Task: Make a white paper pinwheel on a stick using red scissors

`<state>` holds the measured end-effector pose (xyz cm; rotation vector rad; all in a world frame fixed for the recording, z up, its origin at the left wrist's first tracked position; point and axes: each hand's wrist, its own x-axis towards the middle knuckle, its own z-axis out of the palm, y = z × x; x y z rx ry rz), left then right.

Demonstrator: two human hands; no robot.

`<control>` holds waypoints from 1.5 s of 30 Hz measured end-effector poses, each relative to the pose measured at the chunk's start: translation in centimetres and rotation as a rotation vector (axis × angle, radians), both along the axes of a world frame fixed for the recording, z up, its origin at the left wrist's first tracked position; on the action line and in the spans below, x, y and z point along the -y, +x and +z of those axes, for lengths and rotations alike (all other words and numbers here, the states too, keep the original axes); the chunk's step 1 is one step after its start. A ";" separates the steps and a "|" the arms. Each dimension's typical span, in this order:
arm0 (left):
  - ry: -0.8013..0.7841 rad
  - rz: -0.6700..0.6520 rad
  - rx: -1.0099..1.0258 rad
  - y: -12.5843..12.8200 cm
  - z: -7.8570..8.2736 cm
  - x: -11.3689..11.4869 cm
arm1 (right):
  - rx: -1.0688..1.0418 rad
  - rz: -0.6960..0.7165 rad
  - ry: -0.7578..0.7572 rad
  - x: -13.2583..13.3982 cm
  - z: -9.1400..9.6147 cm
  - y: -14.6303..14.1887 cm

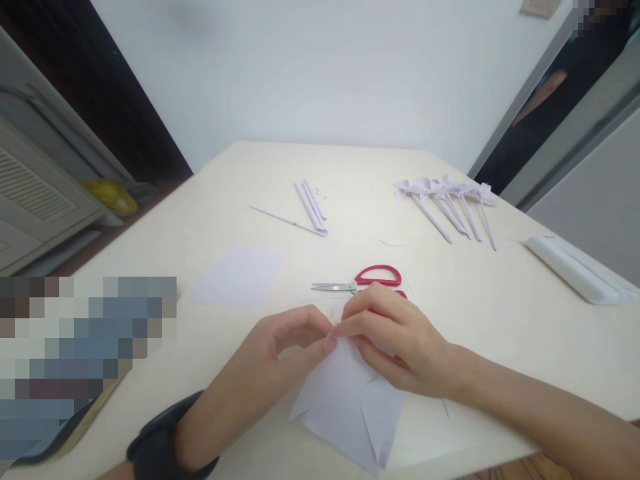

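My left hand (280, 353) and my right hand (395, 340) meet over a folded white paper sheet (350, 407) near the table's front edge. Both pinch its top corner, thumb and fingertips pressed together. The paper's lower part spreads toward me in pointed flaps. A black band sits on my left wrist. Red-handled scissors (370, 280) lie closed just behind my right hand, their blades pointing left.
A flat white sheet (237, 275) lies left of the scissors. Rolled paper sticks (313, 207) lie further back. Several paper flowers on sticks (450, 200) rest at the back right. A white tray-like object (575, 267) sits at the cream table's (500, 313) right edge.
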<state>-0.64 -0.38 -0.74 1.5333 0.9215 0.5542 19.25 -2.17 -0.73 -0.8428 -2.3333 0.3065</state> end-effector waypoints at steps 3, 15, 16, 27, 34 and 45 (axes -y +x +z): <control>0.044 -0.004 -0.051 0.0 0.2 0.1 | -0.020 -0.008 -0.066 0.2 0.1 -0.3; 0.220 -0.048 -0.249 0.8 1.6 0.5 | -0.107 -0.087 -0.398 0.2 -0.1 -0.4; 0.246 -0.048 -0.267 0.8 1.6 0.5 | -0.111 -0.089 -0.408 0.1 -0.1 -0.4; 0.439 -0.068 -0.311 0.1 0.3 0.7 | -0.080 -0.108 -0.395 0.1 0.1 -0.4; 0.508 -0.044 -0.348 0.2 0.6 0.9 | -0.016 -0.123 -0.317 0.6 0.4 -0.5; 0.271 -0.010 -0.274 0.5 0.5 0.4 | -0.078 -0.084 -0.339 -0.1 -0.4 -0.5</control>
